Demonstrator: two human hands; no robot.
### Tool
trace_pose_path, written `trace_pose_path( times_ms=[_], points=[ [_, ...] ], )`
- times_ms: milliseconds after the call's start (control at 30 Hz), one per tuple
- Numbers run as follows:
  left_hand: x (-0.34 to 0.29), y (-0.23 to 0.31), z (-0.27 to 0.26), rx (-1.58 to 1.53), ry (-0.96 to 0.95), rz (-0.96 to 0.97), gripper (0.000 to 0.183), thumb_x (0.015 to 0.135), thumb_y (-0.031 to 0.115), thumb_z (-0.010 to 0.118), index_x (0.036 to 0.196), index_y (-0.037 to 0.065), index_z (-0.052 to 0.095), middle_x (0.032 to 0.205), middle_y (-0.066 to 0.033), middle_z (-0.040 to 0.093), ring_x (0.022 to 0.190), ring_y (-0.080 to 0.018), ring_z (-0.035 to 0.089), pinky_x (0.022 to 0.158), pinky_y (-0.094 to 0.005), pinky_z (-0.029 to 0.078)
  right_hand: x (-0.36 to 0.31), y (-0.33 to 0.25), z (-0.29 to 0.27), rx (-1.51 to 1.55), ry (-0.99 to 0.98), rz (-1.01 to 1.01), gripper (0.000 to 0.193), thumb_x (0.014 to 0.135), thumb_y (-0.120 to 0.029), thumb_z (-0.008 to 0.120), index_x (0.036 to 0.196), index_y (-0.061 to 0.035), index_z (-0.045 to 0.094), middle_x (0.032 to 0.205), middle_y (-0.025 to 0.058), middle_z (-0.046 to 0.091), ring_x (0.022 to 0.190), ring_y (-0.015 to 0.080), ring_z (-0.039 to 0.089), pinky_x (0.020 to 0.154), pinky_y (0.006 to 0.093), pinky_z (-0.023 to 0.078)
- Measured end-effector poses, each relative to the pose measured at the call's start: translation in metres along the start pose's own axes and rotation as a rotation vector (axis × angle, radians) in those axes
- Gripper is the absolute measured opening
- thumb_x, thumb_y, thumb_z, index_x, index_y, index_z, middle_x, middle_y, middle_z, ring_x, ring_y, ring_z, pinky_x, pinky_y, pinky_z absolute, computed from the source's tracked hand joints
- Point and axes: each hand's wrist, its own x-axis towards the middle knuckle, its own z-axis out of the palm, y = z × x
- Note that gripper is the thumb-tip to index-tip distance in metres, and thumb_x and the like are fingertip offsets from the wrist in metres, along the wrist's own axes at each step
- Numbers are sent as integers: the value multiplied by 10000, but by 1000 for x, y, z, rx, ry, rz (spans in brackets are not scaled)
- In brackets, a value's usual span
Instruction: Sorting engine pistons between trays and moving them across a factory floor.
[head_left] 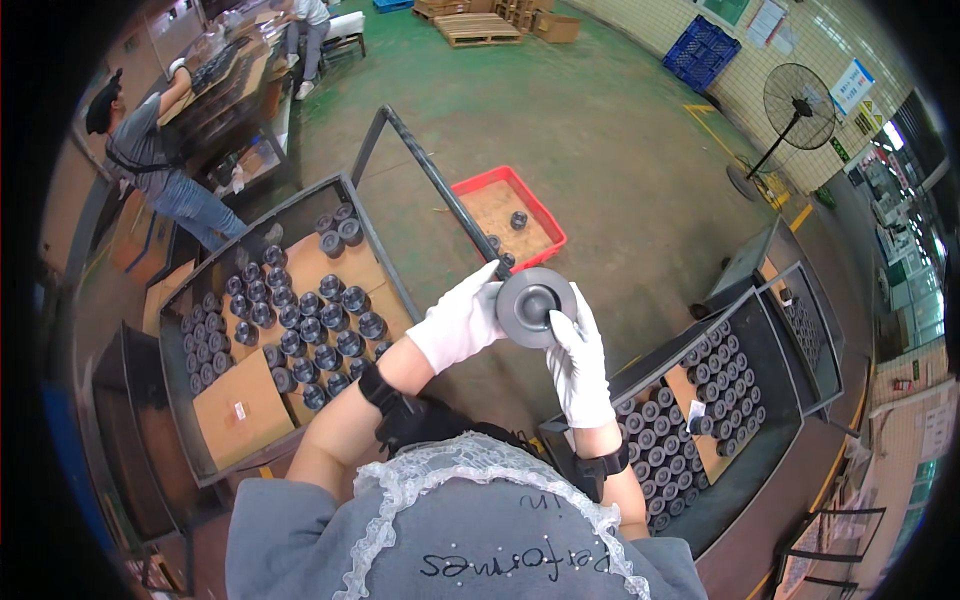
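Observation:
Before my chest I hold a dark grey round flanged part between both hands. Its dished face with a raised centre is turned up toward me. My left hand, in a white glove, grips the left side of the rim; some of its fingers are hidden by the part. The gloved right hand closes on the right side, with fingertips lying over the face near the centre. Several similar dark cylindrical parts stand on cardboard in the cart at my left.
Another cart at my right holds rows of round parts. A red tray with a few dark pieces sits on the floor ahead, behind a slanting cart handle. A co-worker stands at a bench far left; a fan stands far right.

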Motion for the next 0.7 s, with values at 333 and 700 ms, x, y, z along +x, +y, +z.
trace_pose_path(
  times_ms=[333, 700],
  points=[
    [1, 2, 38, 413, 39, 357, 345, 1025, 253, 489, 1236, -6, 577, 1108, -106, 672, 989, -203, 638, 938, -355, 502, -18, 10, -9, 256, -98, 41, 611, 1006, -429, 463, 1427, 9, 396, 1384, 126, 508, 1263, 244, 499, 1091, 387, 382],
    [-17, 15, 43, 779, -338, 646, 387, 1068, 279, 351, 1248, -7, 541, 1185, -107, 606, 1083, -195, 556, 1094, -364, 340, -26, 17, 21, 783, -161, 485, 747, 925, -622, 502, 1308, 19, 477, 1147, 202, 592, 990, 323, 630, 823, 400, 568]
  ],
)
